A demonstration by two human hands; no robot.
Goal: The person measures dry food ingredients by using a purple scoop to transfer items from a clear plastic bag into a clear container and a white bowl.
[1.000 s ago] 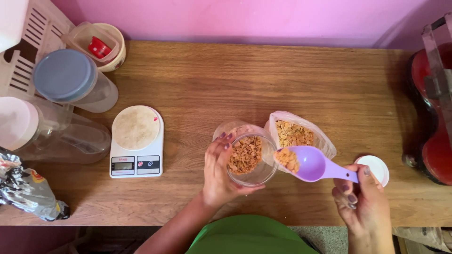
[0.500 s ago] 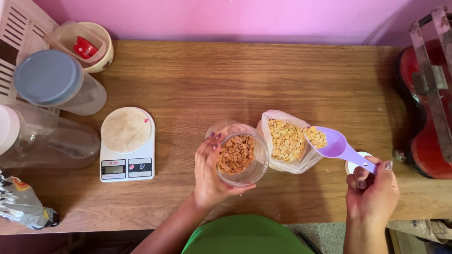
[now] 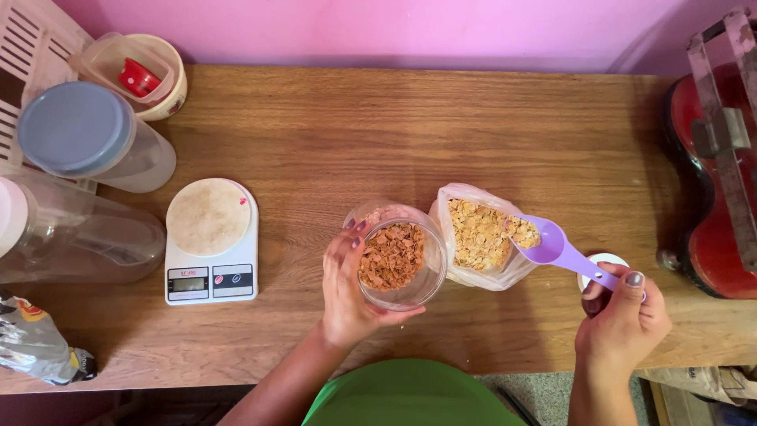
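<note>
My left hand (image 3: 348, 288) grips a clear glass jar (image 3: 398, 256) partly filled with brown flakes, held tilted just above the wooden table (image 3: 441, 134). My right hand (image 3: 623, 315) holds the handle of a purple plastic scoop (image 3: 552, 244). The scoop's bowl carries yellow flakes and sits at the right edge of an open clear bag of flakes (image 3: 481, 237). The bag stands right beside the jar. A small white lid (image 3: 603, 262) lies under my right hand, mostly hidden.
A white kitchen scale (image 3: 210, 241) stands left of the jar. Clear containers (image 3: 95, 142) lie at the far left, one with a blue lid, beside a cream bowl (image 3: 158, 67). A foil packet (image 3: 35, 343) lies at the front left corner. A red appliance (image 3: 714, 181) fills the right edge.
The scoop has moved from in front of the bag into its right side and now carries flakes. The jar stays in my left hand beside the bag.
</note>
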